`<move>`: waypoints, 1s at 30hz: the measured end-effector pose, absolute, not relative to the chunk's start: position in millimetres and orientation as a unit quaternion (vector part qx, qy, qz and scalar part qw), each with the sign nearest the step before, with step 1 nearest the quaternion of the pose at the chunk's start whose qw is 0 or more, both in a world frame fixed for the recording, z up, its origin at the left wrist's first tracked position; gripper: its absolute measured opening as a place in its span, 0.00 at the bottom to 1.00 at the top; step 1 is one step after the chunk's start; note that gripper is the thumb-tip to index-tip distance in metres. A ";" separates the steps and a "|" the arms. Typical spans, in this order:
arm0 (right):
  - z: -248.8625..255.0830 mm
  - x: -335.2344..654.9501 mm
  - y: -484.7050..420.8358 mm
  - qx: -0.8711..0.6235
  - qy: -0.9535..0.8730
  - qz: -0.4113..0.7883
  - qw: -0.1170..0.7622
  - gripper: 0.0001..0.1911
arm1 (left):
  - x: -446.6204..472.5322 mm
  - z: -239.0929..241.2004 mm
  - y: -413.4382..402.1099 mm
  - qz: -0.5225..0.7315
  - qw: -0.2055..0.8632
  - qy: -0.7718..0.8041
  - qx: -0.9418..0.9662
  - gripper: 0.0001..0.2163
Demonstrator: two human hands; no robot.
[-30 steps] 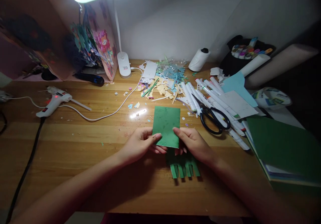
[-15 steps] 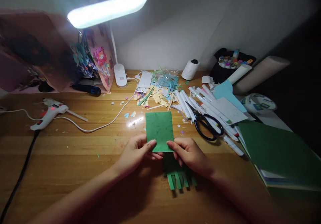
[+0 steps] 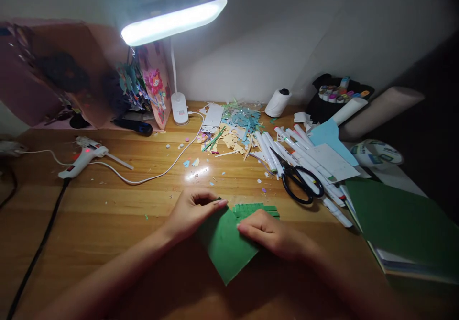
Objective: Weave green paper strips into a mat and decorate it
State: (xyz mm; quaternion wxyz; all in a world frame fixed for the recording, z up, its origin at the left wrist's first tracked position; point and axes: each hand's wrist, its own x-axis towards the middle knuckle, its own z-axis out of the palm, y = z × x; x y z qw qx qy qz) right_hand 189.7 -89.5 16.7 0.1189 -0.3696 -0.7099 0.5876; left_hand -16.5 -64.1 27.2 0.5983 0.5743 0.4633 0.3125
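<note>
Both hands hold a plain green sheet of paper [image 3: 229, 250], tilted so that one corner points down toward me. My left hand [image 3: 195, 212] pinches its upper edge between thumb and fingers. At the right side, my right hand [image 3: 270, 234] is closed on the sheet, thumb on top. Beyond the right hand's knuckles shows a green paper fringe [image 3: 249, 209], cut into narrow strips; whether it is joined to the sheet is hidden.
Black-handled scissors [image 3: 301, 183] rest against white markers [image 3: 270, 152] on the right. Paper scraps [image 3: 231, 136] are heaped at the back beside the lamp base [image 3: 180, 109]. A glue gun [image 3: 84, 160] with a cord lies left. Green sheets [image 3: 401, 224] are stacked right.
The green sheet has turned from upright to a diamond slant and come closer to me. The fringe, formerly below the hands, now shows above the right hand. The view has shifted slightly left.
</note>
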 end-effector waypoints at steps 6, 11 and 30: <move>14.7 182.4 -93.7 -0.390 -0.733 0.520 0.200 0.22 | -5.3 25.7 -84.1 0.336 0.596 0.437 0.584 0.12; 17.1 182.3 -93.2 -0.363 -0.759 0.489 0.230 0.21 | -4.0 30.3 -80.9 0.332 0.633 0.435 0.548 0.12; 7.1 187.4 -89.1 -0.421 -0.812 0.312 0.258 0.22 | -22.7 22.0 -53.1 0.331 0.581 0.474 0.573 0.16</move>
